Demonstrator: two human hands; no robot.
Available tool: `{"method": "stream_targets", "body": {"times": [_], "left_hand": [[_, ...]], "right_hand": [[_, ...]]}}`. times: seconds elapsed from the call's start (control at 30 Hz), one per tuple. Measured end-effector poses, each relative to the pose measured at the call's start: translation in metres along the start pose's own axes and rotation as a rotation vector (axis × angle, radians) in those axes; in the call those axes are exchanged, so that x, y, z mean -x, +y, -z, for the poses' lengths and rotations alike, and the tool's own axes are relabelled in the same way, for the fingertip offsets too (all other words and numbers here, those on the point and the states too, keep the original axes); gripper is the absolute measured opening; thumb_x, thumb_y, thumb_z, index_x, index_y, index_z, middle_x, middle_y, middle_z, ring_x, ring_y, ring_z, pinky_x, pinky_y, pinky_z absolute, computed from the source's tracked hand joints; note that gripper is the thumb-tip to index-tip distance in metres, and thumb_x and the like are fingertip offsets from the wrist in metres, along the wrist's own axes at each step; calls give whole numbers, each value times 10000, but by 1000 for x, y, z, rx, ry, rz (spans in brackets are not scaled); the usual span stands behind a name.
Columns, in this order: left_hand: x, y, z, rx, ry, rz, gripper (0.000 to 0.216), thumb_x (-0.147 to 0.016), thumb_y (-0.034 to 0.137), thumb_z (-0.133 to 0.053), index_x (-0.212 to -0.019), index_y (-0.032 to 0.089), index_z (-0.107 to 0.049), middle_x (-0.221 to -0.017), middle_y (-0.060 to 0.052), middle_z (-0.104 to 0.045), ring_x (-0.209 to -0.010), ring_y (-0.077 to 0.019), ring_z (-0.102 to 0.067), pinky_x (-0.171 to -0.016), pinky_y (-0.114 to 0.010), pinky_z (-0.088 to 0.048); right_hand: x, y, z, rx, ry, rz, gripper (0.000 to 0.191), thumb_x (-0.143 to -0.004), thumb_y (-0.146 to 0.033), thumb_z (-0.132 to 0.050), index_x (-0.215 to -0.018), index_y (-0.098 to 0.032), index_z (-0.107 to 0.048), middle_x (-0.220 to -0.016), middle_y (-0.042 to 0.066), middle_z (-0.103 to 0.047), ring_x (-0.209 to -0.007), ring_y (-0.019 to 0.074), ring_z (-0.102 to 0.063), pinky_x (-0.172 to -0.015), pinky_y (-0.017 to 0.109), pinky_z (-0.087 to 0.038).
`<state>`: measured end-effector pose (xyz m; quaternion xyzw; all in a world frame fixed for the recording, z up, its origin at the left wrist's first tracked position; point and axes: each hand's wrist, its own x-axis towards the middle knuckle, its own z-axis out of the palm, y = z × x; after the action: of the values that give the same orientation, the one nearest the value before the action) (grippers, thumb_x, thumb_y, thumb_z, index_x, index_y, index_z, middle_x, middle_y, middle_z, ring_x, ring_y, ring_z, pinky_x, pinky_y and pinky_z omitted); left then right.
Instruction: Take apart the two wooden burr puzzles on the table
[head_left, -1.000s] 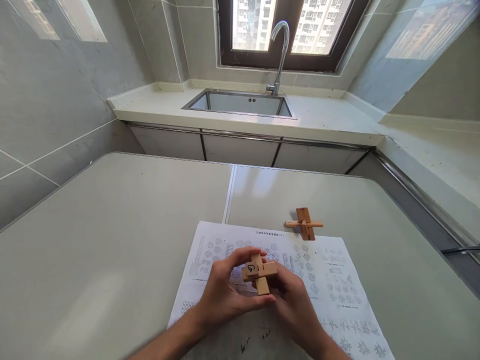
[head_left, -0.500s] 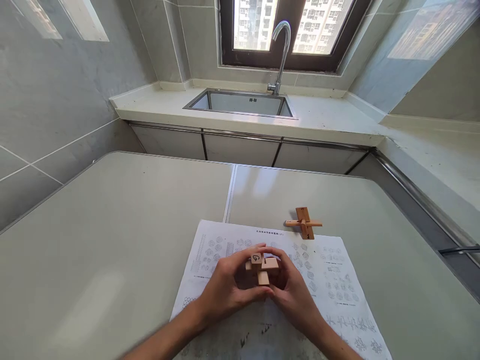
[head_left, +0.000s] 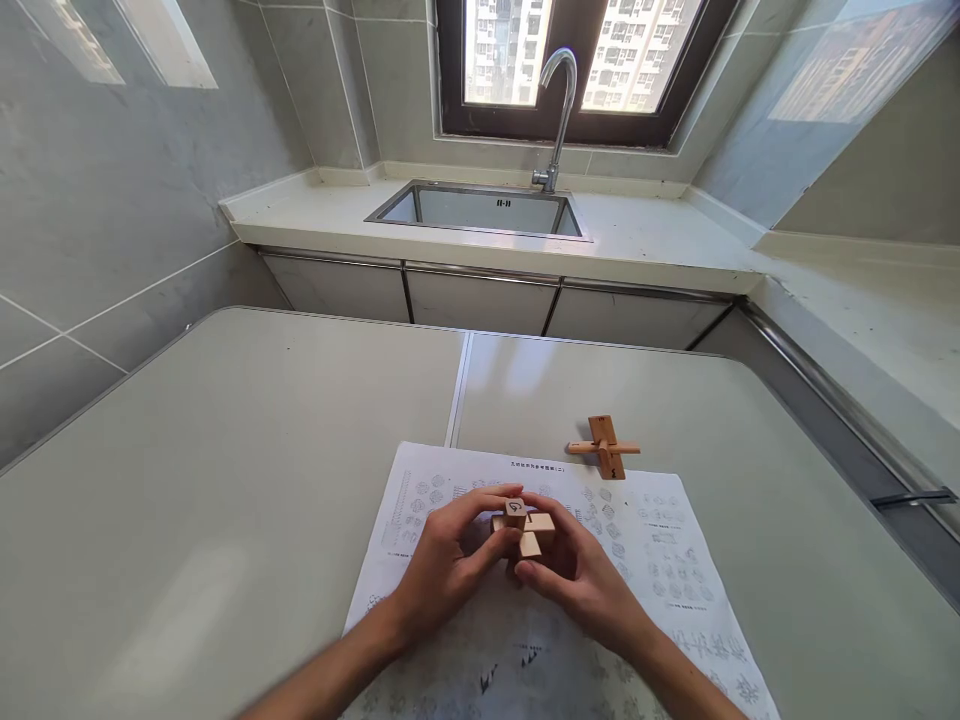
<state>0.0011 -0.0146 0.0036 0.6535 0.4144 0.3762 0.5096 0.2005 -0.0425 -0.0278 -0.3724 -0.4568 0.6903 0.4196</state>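
Table: a pale, glossy table with a white seam fills the foreground, spread around a white sheet of paper printed with rows of small line drawings.
Counter: well beyond the sheet runs a white countertop, set with a rectangular metal sink and a curved chrome tap.
Window: farther from the sheet, behind the tap, stands a dark-framed window, tall buildings visible through the glass.
Left hand: over the sheet's middle, the left hand grips a light wooden block puzzle, fingers bent around the far side, thumb at the near left.
Right hand: also above the sheet, the right hand grips the same puzzle from the right, thumb low in front.
Wooden cross: an orange-brown wooden cross with dark markings lies at the sheet's far edge, right of its centre.
Block puzzle: interlocked bars, one end marked in black, sit between both hands over the sheet; the fingers partly hide them.
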Motion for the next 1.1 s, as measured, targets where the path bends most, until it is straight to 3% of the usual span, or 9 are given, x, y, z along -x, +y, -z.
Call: {"method": "stream_targets", "body": {"times": [0.23,0.43,0.63,0.9,1.1], "left_hand": [[3,1,0,2,-16,-14,318,-1074,421,-549,-1284,236,-699,-1344,-106,-733,-1203,-267,-709,-1035,-392,-573],[1,1,3,82,144,59,370,-1063,526,-540,-1145,187,-662,-956,-72,-749,-910,-219,-728,-895,-361,-585],[-5,-6,3,306,138,144,423,-1063,580,-501,-1136,172,-587,-796,-34,-688,-754,-203,-723,-636,-302,-578],[-7,-10,3,288,94,181,448,-1059,573,-522,-1197,150,-580,-719,1,-639,-663,-173,-707,-565,-255,-512],[-5,-8,1,297,94,150,612,-1014,529,-630,-1493,192,-453,-887,-26,-675,-688,-159,-719,-572,-244,-542]], "right_hand": [[1,-7,-7,180,81,34,568,-875,-293,-823,-1369,-274,-543,-1229,95,-737,-1072,258,-750,-963,436,-620],[4,0,-8,600,167,194,589,-803,-177,-791,-1329,-270,-542,-1198,72,-702,-1012,253,-688,-918,419,-589],[3,9,-3,876,207,340,589,-853,-187,-768,-1377,-295,-522,-1285,98,-643,-1210,320,-602,-1021,491,-542],[-1,17,4,1014,329,343,604,-903,-256,-754,-1454,-297,-511,-1351,117,-602,-1289,358,-542,-1089,583,-504],[-1,20,4,1055,332,344,600,-942,-308,-736,-1494,-292,-501,-1358,136,-578,-1297,372,-535,-1089,612,-504]]}}
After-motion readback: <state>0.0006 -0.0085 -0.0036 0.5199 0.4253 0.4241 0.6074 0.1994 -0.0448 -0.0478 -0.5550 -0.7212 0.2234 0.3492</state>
